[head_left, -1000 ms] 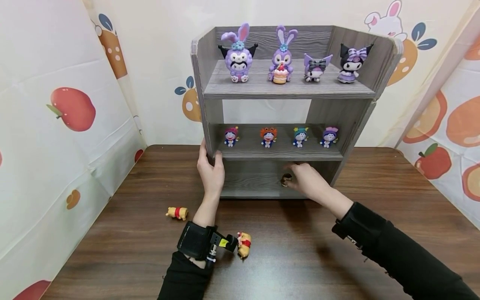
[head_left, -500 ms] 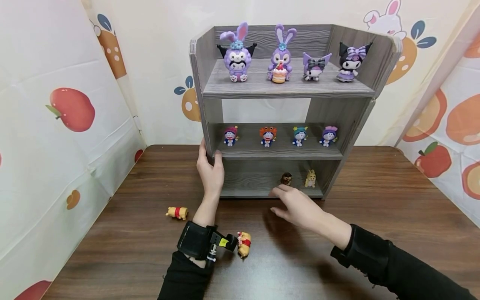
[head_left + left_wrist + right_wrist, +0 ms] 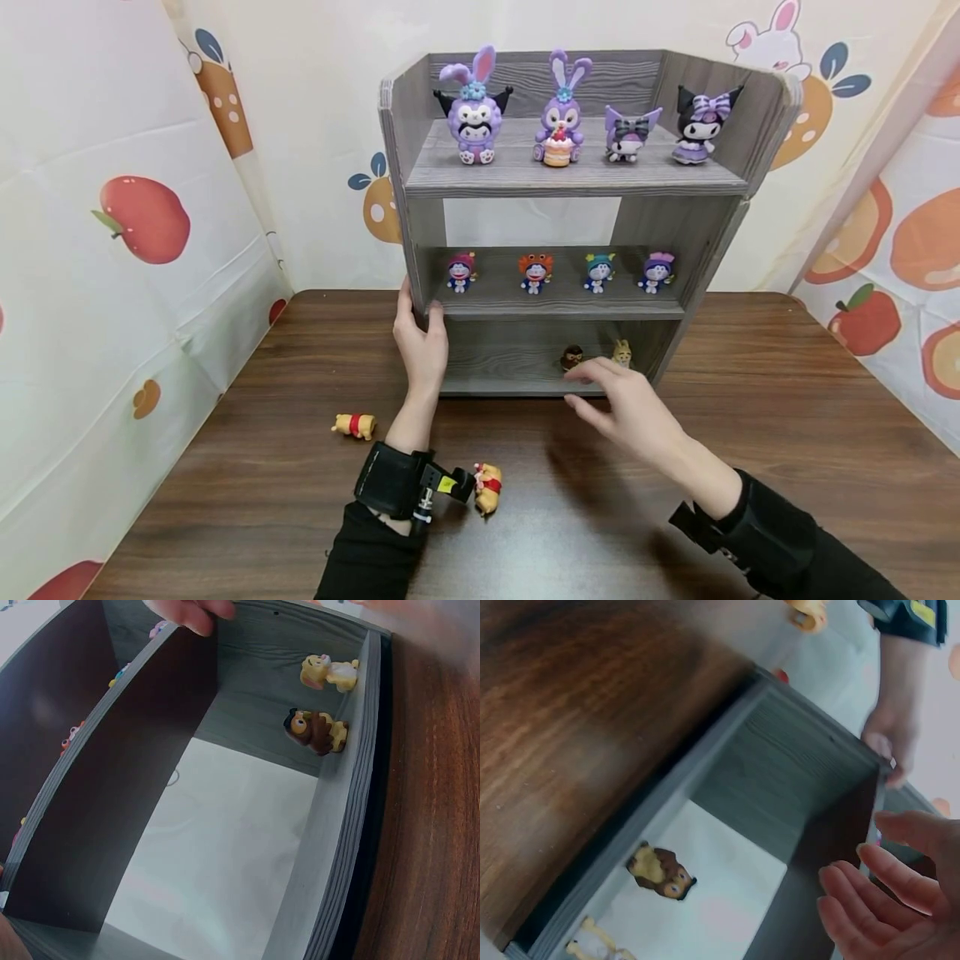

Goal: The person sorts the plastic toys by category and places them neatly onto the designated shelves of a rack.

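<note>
My left hand (image 3: 422, 346) grips the left side panel of the grey wooden shelf (image 3: 495, 354), its thumb on the front edge and fingers along the outside. In front of the bottom tier hovers my right hand (image 3: 633, 408), fingers loosely bent and apart, holding nothing. Just beyond it on that tier stand a brown owl figurine (image 3: 572, 357) and a yellow rabbit figurine (image 3: 622, 350), the rabbit's lower part hidden by the hand in the head view. The left wrist view shows both whole, the owl (image 3: 319, 733) beside the rabbit (image 3: 330, 673).
Two yellow bear figurines with red shirts lie on the brown table: one bear (image 3: 354, 426) left of my forearm, another bear (image 3: 488, 489) beside my left wrist camera. Several small blue figurines line the middle tier (image 3: 495, 308); several larger purple ones stand on the top tier (image 3: 517, 179).
My right hand has let go of the owl, drawn back from the bottom tier, then shifted right in front of the rabbit. The left hand keeps its place on the shelf.
</note>
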The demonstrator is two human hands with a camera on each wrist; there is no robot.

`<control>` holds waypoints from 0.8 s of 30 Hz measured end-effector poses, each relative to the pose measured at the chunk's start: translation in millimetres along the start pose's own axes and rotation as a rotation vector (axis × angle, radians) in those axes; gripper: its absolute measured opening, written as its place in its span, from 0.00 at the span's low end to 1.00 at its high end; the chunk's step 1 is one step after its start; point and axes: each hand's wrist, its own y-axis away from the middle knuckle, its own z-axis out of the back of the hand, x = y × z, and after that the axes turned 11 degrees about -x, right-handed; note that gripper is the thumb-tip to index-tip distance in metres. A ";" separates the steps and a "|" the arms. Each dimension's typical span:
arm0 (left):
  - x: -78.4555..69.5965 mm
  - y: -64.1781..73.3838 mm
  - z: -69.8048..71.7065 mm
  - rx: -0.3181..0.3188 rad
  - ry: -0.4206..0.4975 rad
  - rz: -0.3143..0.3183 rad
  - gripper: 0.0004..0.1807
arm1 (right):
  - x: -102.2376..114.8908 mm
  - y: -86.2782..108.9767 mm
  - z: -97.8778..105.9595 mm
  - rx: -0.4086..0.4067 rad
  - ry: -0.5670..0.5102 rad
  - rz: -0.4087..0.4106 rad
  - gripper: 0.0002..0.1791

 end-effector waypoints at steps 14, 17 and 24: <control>0.2 0.4 0.5 -0.002 0.013 -0.011 0.25 | -13.9 -20.3 28.6 -0.611 -0.078 0.005 0.11; 3.9 -0.5 0.0 -0.004 0.016 -0.012 0.25 | -18.8 -26.4 32.9 -0.755 -0.105 -0.038 0.12; -0.9 0.2 0.6 -0.007 0.007 -0.008 0.25 | -36.9 -33.9 36.6 -0.977 -0.080 -0.213 0.16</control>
